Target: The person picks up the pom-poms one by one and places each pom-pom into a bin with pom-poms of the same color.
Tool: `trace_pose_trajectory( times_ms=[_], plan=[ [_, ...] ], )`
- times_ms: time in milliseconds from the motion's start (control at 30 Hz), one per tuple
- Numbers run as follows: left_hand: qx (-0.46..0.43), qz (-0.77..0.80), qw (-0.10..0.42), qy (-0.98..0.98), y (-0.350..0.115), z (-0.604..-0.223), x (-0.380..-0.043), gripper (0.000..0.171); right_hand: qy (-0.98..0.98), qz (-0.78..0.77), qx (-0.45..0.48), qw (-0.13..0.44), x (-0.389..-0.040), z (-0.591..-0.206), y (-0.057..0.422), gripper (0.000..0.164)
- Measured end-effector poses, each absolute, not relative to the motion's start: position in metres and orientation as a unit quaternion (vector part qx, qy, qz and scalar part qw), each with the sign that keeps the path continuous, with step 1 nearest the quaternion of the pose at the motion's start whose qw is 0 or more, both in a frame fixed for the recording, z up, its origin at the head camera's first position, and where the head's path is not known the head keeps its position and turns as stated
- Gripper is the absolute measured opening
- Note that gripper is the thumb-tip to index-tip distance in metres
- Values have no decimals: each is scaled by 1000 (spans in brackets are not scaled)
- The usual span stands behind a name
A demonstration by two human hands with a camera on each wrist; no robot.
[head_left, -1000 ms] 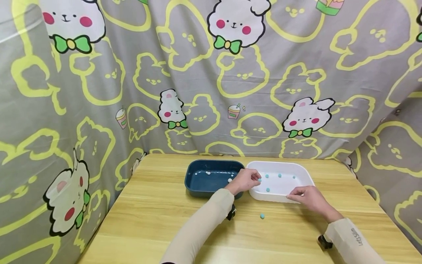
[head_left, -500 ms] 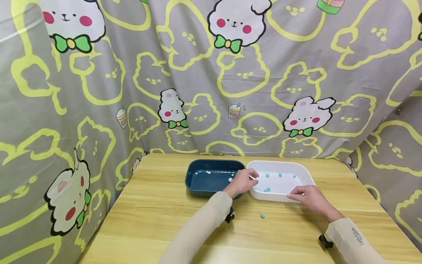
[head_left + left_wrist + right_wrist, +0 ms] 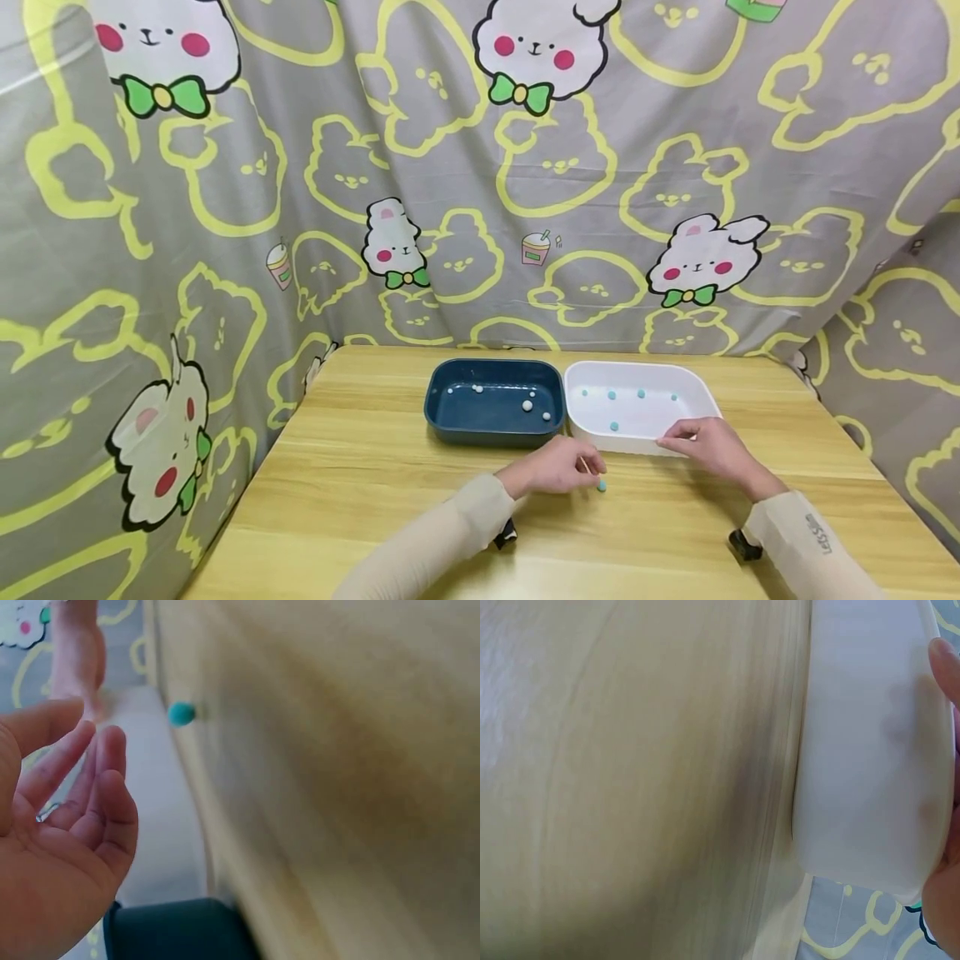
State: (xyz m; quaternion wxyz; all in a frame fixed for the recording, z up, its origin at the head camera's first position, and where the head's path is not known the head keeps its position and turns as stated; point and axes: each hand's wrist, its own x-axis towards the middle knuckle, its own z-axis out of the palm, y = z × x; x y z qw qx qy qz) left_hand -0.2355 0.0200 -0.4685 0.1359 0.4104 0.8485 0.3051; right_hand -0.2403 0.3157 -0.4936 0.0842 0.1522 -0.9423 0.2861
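Note:
My left hand is over the table in front of the bins, fingers loosely curved and holding nothing. Right by its fingertips lies a small teal ball; in the left wrist view that teal ball shows apart from the fingers. My right hand pinches the near rim of the white bin. Its thumb lies on the outside of the white wall in the right wrist view. Inside the white bin are several teal balls, one of them a teal ball close to the near wall.
Left of the white bin and close beside it stands a dark blue bin with several small white balls, the largest a white ball. Both bins stand on a wooden table. A patterned curtain hangs behind and at the sides.
My left hand has let a teal ball drop into the white bin and moved from above its left end toward me, to the ball on the table. My right hand stays at the rim.

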Motion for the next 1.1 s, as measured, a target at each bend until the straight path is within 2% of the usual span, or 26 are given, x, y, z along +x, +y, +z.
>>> trace_pose_trajectory(
  times_ms=[133, 233, 367, 667, 1100],
  plan=[
    [421, 271, 168, 849, 27, -477, -234, 25, -942, 286, 151, 82, -241, -494, 317, 16],
    [429, 236, 171, 855, 33, -483, -234, 33, -942, 288, 152, 86, -240, -496, 316, 15],
    [420, 195, 159, 872, 38, -488, -233, 36, -941, 288, 153, 89, -239, -497, 315, 14],
    [416, 144, 110, 891, 47, -493, -235, 23, -941, 284, 155, 97, -240, -494, 315, 14],
    [421, 147, 115, 888, 50, -494, -232, 9, -943, 286, 148, 87, -240, -494, 315, 15]
  ],
)
